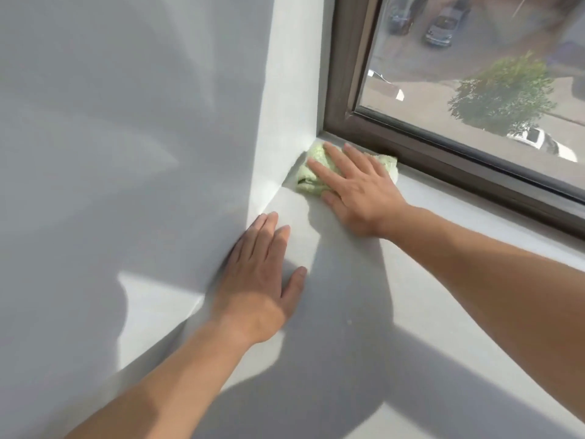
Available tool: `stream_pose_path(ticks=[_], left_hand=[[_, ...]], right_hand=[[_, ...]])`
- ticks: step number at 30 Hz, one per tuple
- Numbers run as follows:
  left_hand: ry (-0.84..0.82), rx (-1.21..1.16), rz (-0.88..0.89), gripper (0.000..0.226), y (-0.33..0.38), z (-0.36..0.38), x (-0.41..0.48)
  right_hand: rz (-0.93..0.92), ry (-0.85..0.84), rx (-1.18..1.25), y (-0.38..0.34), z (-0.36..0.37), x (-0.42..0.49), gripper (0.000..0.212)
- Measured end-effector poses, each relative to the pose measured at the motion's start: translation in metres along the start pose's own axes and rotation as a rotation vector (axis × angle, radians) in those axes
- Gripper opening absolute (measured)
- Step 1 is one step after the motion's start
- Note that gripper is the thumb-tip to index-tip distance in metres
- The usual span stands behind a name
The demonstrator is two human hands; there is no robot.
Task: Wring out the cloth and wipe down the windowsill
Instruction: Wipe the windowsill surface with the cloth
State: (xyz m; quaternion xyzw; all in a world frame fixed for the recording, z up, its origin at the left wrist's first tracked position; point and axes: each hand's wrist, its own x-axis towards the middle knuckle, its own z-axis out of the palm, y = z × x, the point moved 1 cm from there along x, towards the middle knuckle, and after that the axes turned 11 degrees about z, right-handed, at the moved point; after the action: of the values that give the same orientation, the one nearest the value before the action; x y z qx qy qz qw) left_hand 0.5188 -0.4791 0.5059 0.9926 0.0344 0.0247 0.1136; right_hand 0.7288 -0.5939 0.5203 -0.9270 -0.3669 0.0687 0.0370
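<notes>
Pale grey windowsill (pixel 427 280) runs from the bottom of the frame up to a corner in the upper middle, where it meets a white wall (pixel 126 122) on the left and a dark brown window frame (pixel 443 153) on the right. Through the glass in the upper right you can see a green tree (pixel 503 90) and some parked cars way down below. The light green cloth (pixel 311 175) is bunched up right in that corner, touching the sill and just beside the window frame. The right hand (pixel 357 188) is flat on top of it, fingers spread out and pressing down, not pinching or gripping anything. The left hand (pixel 262 280) is lower in the frame, left of centre, palm down and fingers open on the sill's edge against the wall, holding nothing. It's a bit blurry. Both forearms are bare, and their shadows fall across the sill.
</notes>
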Motion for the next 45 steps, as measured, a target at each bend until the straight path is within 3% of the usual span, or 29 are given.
stream_pose_path(ticks=[3, 8, 14, 19, 25, 28, 31, 36, 38, 42, 43, 45], left_hand=[[-0.034, 0.014, -0.009, 0.069, -0.001, 0.001, 0.001], [-0.059, 0.025, -0.02, 0.069, 0.001, -0.001, 0.001], [-0.028, 0.018, -0.025, 0.068, -0.003, -0.001, 0.004], [0.085, -0.117, 0.005, 0.057, -0.005, 0.0, -0.001], [0.087, -0.068, -0.052, 0.047, 0.003, -0.009, -0.02], [0.03, -0.043, -0.144, 0.054, 0.01, -0.013, -0.049], [-0.028, -0.015, -0.129, 0.061, 0.007, -0.009, -0.072], [-0.018, 0.016, -0.092, 0.063, 0.004, -0.006, -0.073], [-0.026, 0.022, -0.098, 0.063, 0.007, -0.006, -0.074], [-0.028, 0.036, -0.092, 0.064, 0.009, -0.006, -0.075], [-0.025, 0.033, -0.092, 0.064, 0.008, -0.006, -0.075], [0.002, 0.028, -0.087, 0.066, 0.006, -0.005, -0.073]], right_hand=[[0.176, 0.065, 0.013, -0.017, 0.002, 0.027, 0.057], [-0.01, -0.007, -0.033, -0.019, 0.002, -0.015, 0.058], [0.033, 0.006, 0.005, -0.02, -0.002, 0.03, 0.059], [-0.136, -0.041, -0.004, -0.03, 0.01, -0.04, 0.059], [0.246, -0.008, 0.032, -0.007, -0.003, 0.006, 0.054], [0.028, -0.046, 0.042, -0.043, 0.01, -0.048, 0.059], [-0.118, -0.089, 0.017, -0.031, 0.007, -0.062, 0.061], [0.276, -0.021, 0.052, -0.01, 0.0, -0.005, 0.056], [0.205, 0.006, 0.059, -0.039, 0.009, -0.029, 0.055], [-0.189, -0.076, 0.023, -0.054, 0.015, -0.078, 0.056], [-0.16, -0.071, 0.021, -0.047, 0.011, -0.063, 0.056], [0.07, -0.039, 0.063, -0.039, 0.005, -0.022, 0.055]])
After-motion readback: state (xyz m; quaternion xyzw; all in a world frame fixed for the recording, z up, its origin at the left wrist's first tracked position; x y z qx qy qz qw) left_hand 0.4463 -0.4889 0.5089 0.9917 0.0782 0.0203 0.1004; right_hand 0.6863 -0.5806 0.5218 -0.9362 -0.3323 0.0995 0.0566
